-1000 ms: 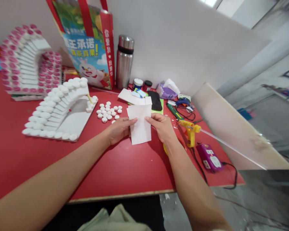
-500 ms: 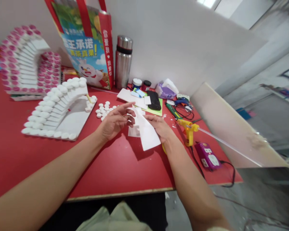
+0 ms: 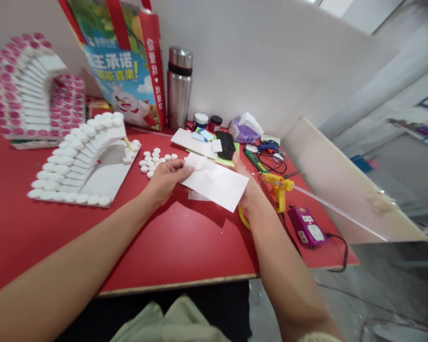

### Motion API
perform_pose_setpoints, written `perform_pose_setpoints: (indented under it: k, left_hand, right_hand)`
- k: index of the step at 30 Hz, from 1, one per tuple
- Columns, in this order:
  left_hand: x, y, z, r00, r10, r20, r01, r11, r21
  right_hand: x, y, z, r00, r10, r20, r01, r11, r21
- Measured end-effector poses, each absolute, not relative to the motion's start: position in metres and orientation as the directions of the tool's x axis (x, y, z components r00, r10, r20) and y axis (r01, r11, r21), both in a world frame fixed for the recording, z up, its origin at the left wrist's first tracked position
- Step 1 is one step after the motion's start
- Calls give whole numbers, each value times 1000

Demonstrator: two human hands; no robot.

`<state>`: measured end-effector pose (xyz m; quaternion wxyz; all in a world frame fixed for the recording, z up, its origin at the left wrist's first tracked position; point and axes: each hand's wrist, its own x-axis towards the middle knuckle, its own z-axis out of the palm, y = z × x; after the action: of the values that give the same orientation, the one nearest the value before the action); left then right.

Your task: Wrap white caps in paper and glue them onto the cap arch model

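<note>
A white sheet of paper (image 3: 216, 183) is tilted above the table. My left hand (image 3: 167, 179) pinches its left end, thumb on top and fingers underneath. At the other end, my right hand (image 3: 248, 187) is against or just behind the sheet, its thumb raised off the paper and its other fingers hidden. Under the sheet, another white piece (image 3: 197, 195) lies on the red table. Several white round discs (image 3: 150, 164) are scattered beyond my left hand. Beside my right wrist shows part of a yellow curved thing (image 3: 243, 218).
To the left stand a white disc-edged arch model (image 3: 69, 159) and a pink-and-white one (image 3: 12, 102). A shopping bag (image 3: 124, 71) and steel flask (image 3: 179, 90) are behind. On the right lie a yellow glue gun (image 3: 280, 190), a purple power box (image 3: 308, 228) and cables.
The paper has swung from nearly upright to a flatter, wider slant. My left hand has closed on its left end. My right thumb has come off the sheet and points up.
</note>
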<state>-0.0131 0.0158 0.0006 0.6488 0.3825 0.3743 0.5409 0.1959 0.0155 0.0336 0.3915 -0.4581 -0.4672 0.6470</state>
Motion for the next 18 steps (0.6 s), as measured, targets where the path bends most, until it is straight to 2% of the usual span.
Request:
perform_pose_setpoints:
  k: [2,4,7,13,18]
  left_hand:
    - [-13,16,-1,150,986,-75,-382,128,915]
    - [-13,15,-2,167,983,-71,-339,125,933]
    - [-14,15,-2,205,976,-70,-302,131,944]
    - [-13,14,-2,300,949,-92,-271,178,946]
    - [-15,17,-3,287,955,-76,-319,170,932]
  right_hand:
    - [199,14,40,-346,899,-267,-149,-334,-931]
    - [200,13,42,-329,891,-314,-173,-384,-907]
    - [197,11,39,-258,914,-313,-122,-353,-928]
    - [189,7,30,-254,933,-255,11,-261,-965]
    - [192,8,31,-172,951,-257,-32,-266,-963]
